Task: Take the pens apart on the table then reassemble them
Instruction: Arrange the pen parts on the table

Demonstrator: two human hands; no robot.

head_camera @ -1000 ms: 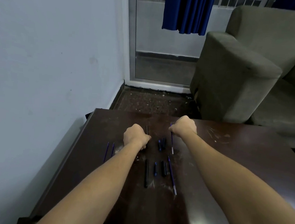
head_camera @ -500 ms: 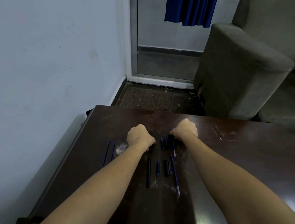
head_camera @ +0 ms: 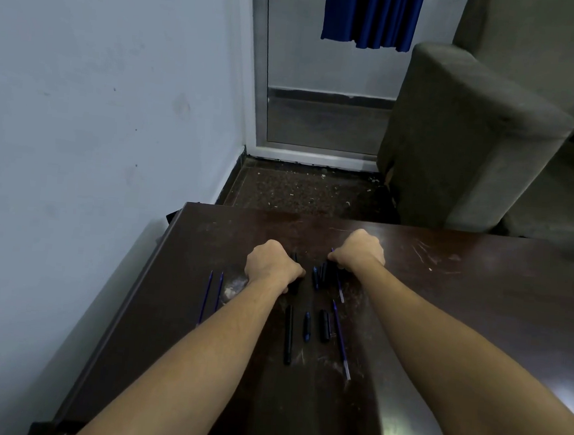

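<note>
Head view: compared with half a second ago the camera has dipped a little, so the table [head_camera: 478, 301] sits lower in the picture, while both fists keep their places at the far row of pen parts. Against a second ago, the right hand [head_camera: 360, 250] has drawn closer to the small black pieces [head_camera: 320, 275].

The left hand [head_camera: 273, 264] lies knuckles up with its fingers curled under. A black far barrel [head_camera: 293, 286] runs under its thumb side, one end showing beyond the knuckles and the other below the wrist; whether the fingers actually clasp it is hidden. The right hand is also fisted, its curled fingers at the top end of a thin far refill [head_camera: 340, 288]; I cannot tell what they pinch.

Nearer the person lies a second row, each part apart from the next: a long matte black near barrel [head_camera: 289, 334], a short blue-tipped piece [head_camera: 307, 327], a stubby black cap [head_camera: 324, 325], and a slim blue near refill [head_camera: 340, 338] with a pale tip. Two more blue refills [head_camera: 206, 296] lie side by side to the left, beside a whitish smudge [head_camera: 235, 287].

The tabletop is dark glossy wood, scratched and scuffed. Beyond it stand a grey fabric armchair [head_camera: 456, 144], a speckled floor [head_camera: 308, 191] and a blue curtain [head_camera: 370, 14].
</note>
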